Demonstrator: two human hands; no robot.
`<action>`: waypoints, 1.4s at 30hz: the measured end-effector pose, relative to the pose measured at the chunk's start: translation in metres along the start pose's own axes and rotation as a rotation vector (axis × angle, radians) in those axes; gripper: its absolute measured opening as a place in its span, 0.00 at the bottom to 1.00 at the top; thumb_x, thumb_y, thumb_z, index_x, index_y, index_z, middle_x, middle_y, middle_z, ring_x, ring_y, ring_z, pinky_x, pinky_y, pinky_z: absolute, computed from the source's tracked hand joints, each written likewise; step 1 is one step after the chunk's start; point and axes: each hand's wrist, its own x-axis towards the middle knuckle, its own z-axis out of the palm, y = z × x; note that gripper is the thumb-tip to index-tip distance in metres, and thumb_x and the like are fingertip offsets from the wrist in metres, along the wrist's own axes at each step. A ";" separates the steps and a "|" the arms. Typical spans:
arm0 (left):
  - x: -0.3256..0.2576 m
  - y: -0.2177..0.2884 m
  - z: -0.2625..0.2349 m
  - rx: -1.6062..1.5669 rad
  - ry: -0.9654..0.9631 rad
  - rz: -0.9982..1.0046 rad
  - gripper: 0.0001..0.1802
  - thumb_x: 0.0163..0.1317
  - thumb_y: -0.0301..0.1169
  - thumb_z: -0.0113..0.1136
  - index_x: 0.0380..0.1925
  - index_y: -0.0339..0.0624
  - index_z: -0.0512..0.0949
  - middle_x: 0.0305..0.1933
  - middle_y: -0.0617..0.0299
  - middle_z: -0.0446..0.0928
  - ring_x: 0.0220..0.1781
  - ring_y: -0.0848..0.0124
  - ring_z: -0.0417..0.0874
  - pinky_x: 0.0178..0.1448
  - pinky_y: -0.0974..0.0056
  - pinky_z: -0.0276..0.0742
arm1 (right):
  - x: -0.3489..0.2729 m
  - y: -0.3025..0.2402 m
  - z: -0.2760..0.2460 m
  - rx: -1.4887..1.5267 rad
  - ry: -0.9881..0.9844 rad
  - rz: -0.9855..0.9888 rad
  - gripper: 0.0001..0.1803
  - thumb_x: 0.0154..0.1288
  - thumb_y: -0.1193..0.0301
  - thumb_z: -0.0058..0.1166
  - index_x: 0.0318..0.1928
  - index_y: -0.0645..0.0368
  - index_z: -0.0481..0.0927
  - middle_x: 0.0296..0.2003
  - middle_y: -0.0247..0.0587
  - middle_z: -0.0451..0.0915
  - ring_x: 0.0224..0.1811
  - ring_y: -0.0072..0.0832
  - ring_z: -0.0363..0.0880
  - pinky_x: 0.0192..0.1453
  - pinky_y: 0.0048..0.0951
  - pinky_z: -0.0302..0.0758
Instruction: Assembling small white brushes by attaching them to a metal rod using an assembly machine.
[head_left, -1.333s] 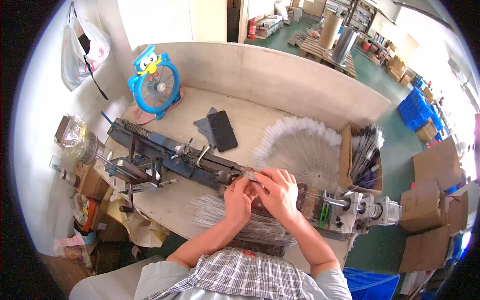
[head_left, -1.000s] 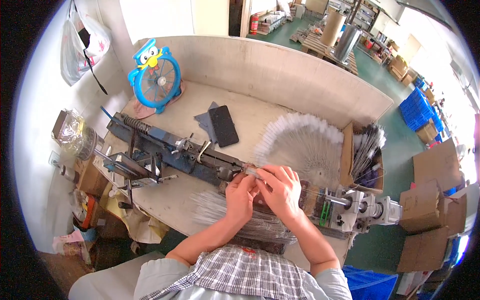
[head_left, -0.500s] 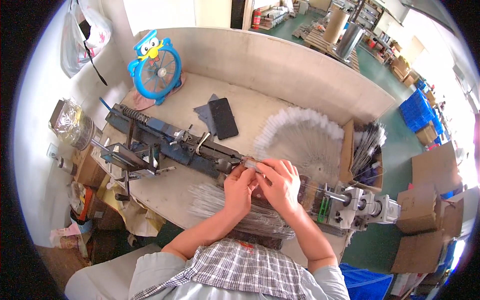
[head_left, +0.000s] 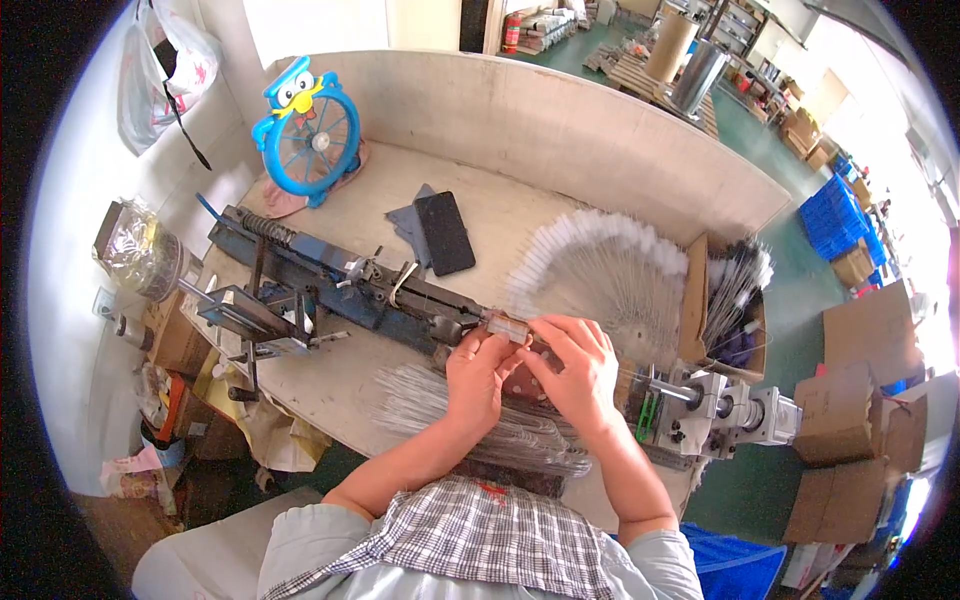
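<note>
A small whitish, bristle-like piece [head_left: 508, 328] sits at the right end of a long dark metal bench machine [head_left: 370, 290]. My left hand [head_left: 475, 378] is closed just below it, its thumb and fingertips pinched together. Slightly to the right, my right hand [head_left: 575, 372] is also closed, with thumb and forefinger pressed together near the piece's right end. What either pinch holds is too small to make out. Beneath my hands lies a bundle of thin metal wires [head_left: 480, 415]. Beyond them fans out a row of wire brushes [head_left: 600, 262] with white bristle tips.
A silver motor unit [head_left: 725, 408] with a shaft stands at the right. Further back lie a black phone [head_left: 445, 235] and a blue cartoon-shaped fan [head_left: 312, 140]. A cardboard box [head_left: 695, 310] of brushes stands beside the fanned row. A low wall [head_left: 560, 105] borders the table.
My right hand has shifted a little to the right, away from my left hand. More of the whitish piece now shows between them. My left hand has barely moved.
</note>
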 end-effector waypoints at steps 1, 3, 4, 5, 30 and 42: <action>0.000 0.001 -0.001 0.000 0.000 0.000 0.09 0.64 0.30 0.51 0.42 0.39 0.74 0.41 0.59 0.78 0.42 0.69 0.81 0.50 0.64 0.75 | 0.000 0.001 -0.003 -0.033 -0.007 0.000 0.17 0.45 0.67 0.66 0.39 0.54 0.82 0.39 0.33 0.79 0.43 0.34 0.76 0.46 0.34 0.71; 0.000 0.005 -0.001 -0.099 -0.005 -0.057 0.16 0.68 0.39 0.45 0.45 0.39 0.73 0.42 0.58 0.78 0.43 0.66 0.80 0.50 0.62 0.75 | -0.001 0.001 -0.009 -0.099 -0.029 0.010 0.15 0.45 0.68 0.66 0.36 0.57 0.82 0.36 0.35 0.80 0.41 0.35 0.77 0.45 0.34 0.72; -0.001 0.008 -0.001 -0.098 -0.008 -0.057 0.16 0.68 0.39 0.45 0.45 0.39 0.73 0.42 0.58 0.78 0.43 0.66 0.80 0.50 0.62 0.75 | -0.004 0.004 -0.006 -0.100 -0.025 0.011 0.15 0.45 0.68 0.66 0.36 0.57 0.82 0.36 0.35 0.80 0.41 0.35 0.77 0.45 0.34 0.72; -0.003 0.010 0.000 -0.127 0.013 -0.083 0.21 0.68 0.44 0.41 0.46 0.39 0.73 0.43 0.58 0.78 0.45 0.66 0.79 0.51 0.61 0.74 | -0.008 0.008 -0.003 -0.109 -0.048 0.000 0.12 0.47 0.69 0.65 0.35 0.56 0.82 0.33 0.34 0.80 0.40 0.35 0.76 0.45 0.34 0.72; -0.021 0.109 -0.216 0.174 0.571 0.142 0.16 0.61 0.46 0.58 0.36 0.45 0.75 0.34 0.63 0.76 0.32 0.72 0.76 0.35 0.66 0.72 | -0.098 0.032 -0.002 0.042 -0.487 0.214 0.08 0.59 0.65 0.55 0.35 0.55 0.82 0.31 0.36 0.79 0.34 0.36 0.80 0.35 0.36 0.76; -0.030 0.175 -0.299 0.108 1.102 0.459 0.26 0.57 0.48 0.62 0.47 0.39 0.73 0.42 0.62 0.78 0.41 0.73 0.78 0.41 0.71 0.75 | -0.102 0.033 -0.007 -0.063 -0.527 0.315 0.06 0.62 0.68 0.50 0.38 0.53 0.74 0.32 0.39 0.77 0.37 0.41 0.79 0.37 0.42 0.75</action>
